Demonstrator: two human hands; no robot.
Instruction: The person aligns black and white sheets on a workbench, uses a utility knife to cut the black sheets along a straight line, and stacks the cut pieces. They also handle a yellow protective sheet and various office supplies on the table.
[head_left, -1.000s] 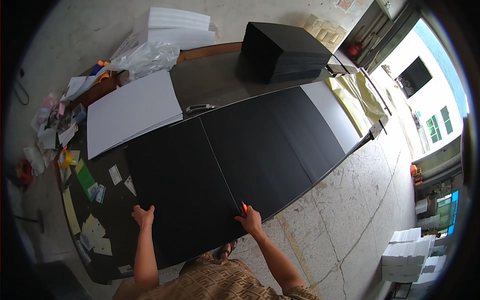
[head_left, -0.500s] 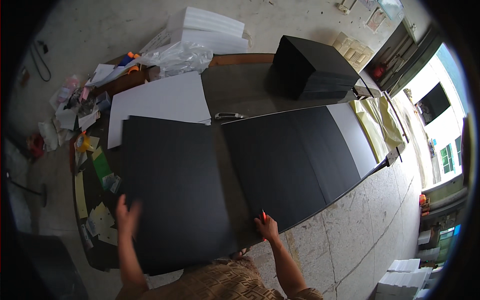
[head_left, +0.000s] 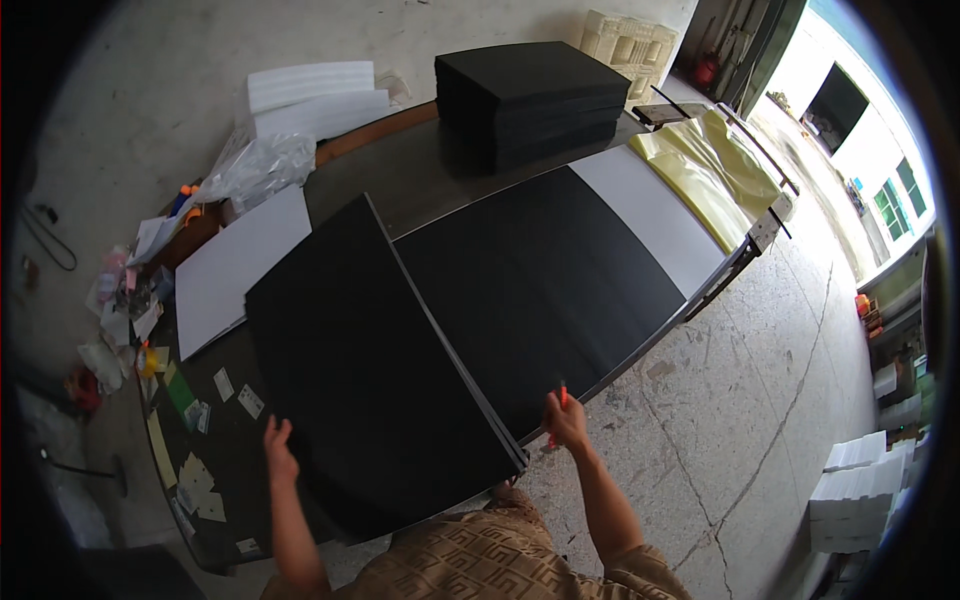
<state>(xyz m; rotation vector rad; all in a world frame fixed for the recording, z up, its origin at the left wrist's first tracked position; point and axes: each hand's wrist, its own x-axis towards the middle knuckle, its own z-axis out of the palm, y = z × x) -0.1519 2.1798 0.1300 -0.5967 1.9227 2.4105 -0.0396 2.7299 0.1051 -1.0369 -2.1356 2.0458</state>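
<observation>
A stack of large black sheets (head_left: pixel 365 370) lies slanted across the near part of the table, its right edge overlapping another black sheet (head_left: pixel 540 300). By the stack's lower left edge is my left hand (head_left: pixel 281 450), its fingers apart and nothing in it; whether it touches the edge I cannot tell. My right hand (head_left: pixel 568 422) is closed round a slim red pen-like tool (head_left: pixel 563 397), whose exact kind is too small to make out. That hand is over the front edge of the right-hand black sheet. Under this sheet, a white sheet (head_left: pixel 640 215) shows at its far end.
A tall black stack (head_left: pixel 530 100) stands at the back of the dark table (head_left: pixel 370 185). Yellow wrapping (head_left: pixel 705 165) covers the right end. White sheets (head_left: pixel 245 265), clear plastic (head_left: pixel 265 165) and paper scraps (head_left: pixel 200 490) lie left. White foam blocks (head_left: pixel 310 100) are behind.
The left black stack has turned and slid right, over the right-hand sheet's edge. The utility knife seen between them is now out of sight. My view has shifted right; the red tool stays held.
</observation>
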